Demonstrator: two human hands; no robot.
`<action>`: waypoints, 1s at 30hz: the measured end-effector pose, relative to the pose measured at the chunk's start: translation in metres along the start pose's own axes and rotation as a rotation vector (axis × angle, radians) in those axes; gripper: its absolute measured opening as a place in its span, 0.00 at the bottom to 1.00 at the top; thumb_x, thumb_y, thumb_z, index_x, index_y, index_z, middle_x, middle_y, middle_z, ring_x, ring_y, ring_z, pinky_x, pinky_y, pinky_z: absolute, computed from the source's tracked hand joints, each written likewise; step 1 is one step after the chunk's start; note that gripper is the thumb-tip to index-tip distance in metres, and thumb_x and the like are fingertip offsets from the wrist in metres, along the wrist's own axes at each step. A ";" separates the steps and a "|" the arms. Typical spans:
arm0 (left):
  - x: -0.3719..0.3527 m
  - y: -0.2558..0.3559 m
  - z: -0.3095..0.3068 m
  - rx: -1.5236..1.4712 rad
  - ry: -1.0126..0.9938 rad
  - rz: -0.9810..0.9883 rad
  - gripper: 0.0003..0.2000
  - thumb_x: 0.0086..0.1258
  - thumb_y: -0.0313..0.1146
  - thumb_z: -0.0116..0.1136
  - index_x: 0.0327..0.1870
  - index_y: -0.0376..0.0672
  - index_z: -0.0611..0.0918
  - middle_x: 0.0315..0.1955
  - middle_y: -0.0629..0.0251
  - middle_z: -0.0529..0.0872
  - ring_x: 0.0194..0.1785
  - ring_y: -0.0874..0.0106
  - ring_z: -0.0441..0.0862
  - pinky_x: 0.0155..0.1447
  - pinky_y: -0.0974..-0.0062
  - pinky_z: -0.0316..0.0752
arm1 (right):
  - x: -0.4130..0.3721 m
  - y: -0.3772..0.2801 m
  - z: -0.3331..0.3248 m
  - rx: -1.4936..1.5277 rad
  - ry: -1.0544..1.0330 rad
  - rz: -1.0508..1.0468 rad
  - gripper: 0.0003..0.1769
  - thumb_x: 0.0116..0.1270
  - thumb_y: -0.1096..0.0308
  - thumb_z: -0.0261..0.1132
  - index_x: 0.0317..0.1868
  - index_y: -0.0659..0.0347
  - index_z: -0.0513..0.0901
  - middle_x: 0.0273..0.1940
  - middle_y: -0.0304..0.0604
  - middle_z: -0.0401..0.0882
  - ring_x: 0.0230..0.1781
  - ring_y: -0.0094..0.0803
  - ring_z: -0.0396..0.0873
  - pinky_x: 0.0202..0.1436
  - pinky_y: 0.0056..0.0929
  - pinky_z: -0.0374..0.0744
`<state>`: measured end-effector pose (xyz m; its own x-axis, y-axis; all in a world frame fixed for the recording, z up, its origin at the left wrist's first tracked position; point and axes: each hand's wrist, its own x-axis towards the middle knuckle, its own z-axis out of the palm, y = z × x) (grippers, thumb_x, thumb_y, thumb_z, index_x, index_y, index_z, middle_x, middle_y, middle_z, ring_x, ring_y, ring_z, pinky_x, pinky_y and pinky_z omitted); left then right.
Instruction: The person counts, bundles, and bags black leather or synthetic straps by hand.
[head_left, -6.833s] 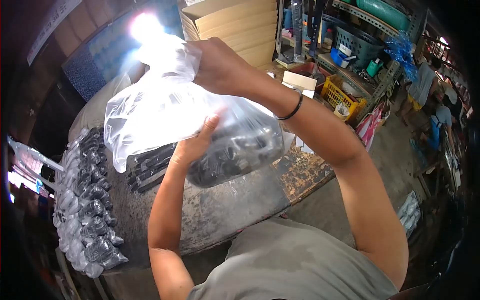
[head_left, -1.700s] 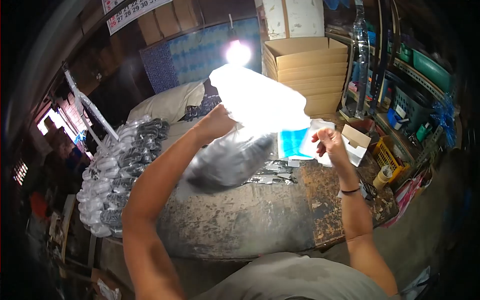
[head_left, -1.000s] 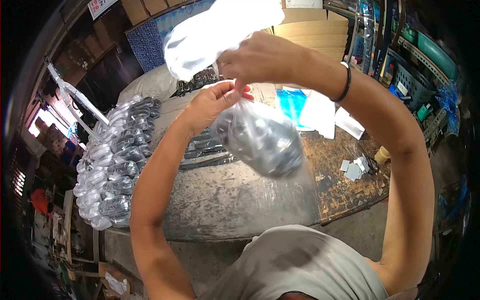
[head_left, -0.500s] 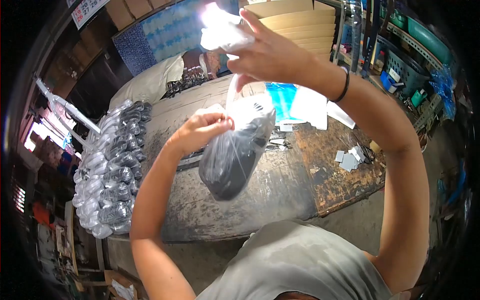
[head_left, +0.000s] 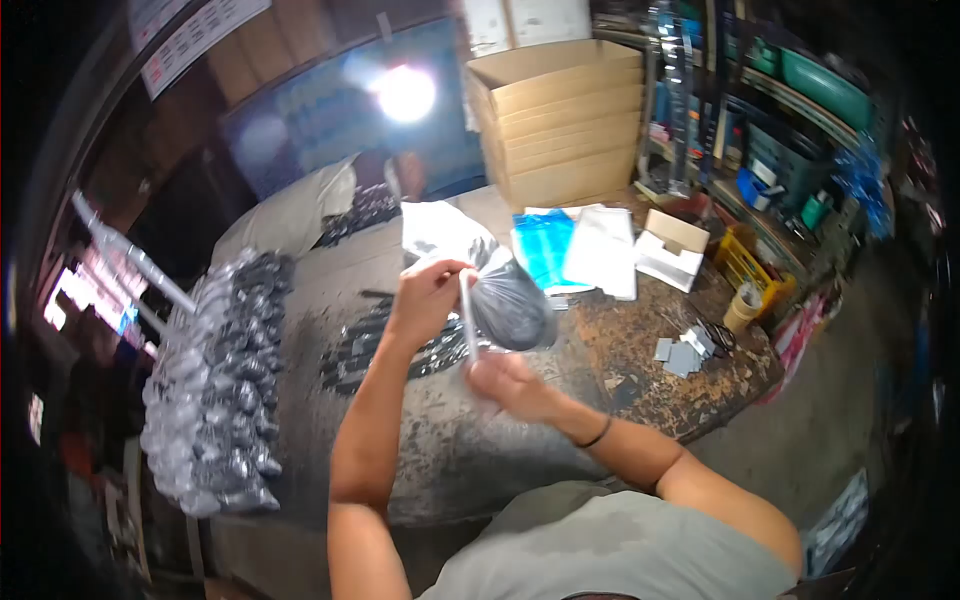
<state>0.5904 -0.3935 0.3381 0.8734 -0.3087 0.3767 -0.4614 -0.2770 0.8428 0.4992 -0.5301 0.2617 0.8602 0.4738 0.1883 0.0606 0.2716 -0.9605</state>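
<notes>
A clear plastic bag point(head_left: 512, 305) with something dark inside hangs over the table, its pale open end flaring to the upper left. My left hand point(head_left: 428, 298) is closed, pinching the bag's gathered neck. From there a narrow white strip point(head_left: 467, 318) runs down to my right hand point(head_left: 508, 388), whose fingers look closed on its lower end, smeared by motion. Under and beside my left forearm lie several thin dark strips point(head_left: 350, 350) on the table.
Filled clear bags with dark contents point(head_left: 215, 390) are stacked along the table's left side. A cardboard box point(head_left: 570, 130) stands at the back. Blue and white plastic sheets point(head_left: 545, 245), a small white box point(head_left: 672, 250) and grey pieces point(head_left: 683, 355) lie on the right.
My right hand has come down from high above the bag to below its neck. The bag has swung, so its filled part now points lower right. My left hand keeps its pinch.
</notes>
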 end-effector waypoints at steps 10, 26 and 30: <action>-0.037 -0.024 -0.040 0.032 -0.151 0.351 0.04 0.57 0.27 0.66 0.28 0.38 0.82 0.29 0.68 0.77 0.33 0.75 0.74 0.39 0.80 0.69 | 0.068 -0.006 -0.077 -0.256 -0.329 -0.378 0.15 0.70 0.58 0.58 0.36 0.63 0.79 0.28 0.35 0.76 0.27 0.24 0.73 0.31 0.28 0.75; -0.181 -0.160 0.070 -0.476 -0.066 -0.589 0.08 0.70 0.34 0.56 0.39 0.39 0.79 0.22 0.70 0.80 0.21 0.82 0.74 0.25 0.85 0.68 | -0.007 0.116 -0.054 -0.884 -0.310 -0.273 0.10 0.61 0.66 0.59 0.41 0.59 0.72 0.29 0.47 0.79 0.36 0.53 0.78 0.37 0.44 0.75; -0.195 -0.194 0.098 -0.466 0.019 -0.600 0.11 0.70 0.39 0.57 0.36 0.39 0.79 0.18 0.70 0.79 0.20 0.81 0.74 0.25 0.85 0.68 | -0.014 0.153 -0.081 -0.859 -0.086 -0.043 0.08 0.60 0.67 0.58 0.40 0.56 0.75 0.32 0.46 0.80 0.36 0.51 0.79 0.35 0.43 0.75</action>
<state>0.4940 -0.3691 0.0632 0.9583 -0.2093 -0.1946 0.2035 0.0217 0.9788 0.5372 -0.5634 0.0957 0.8092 0.5488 0.2098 0.4841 -0.4204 -0.7674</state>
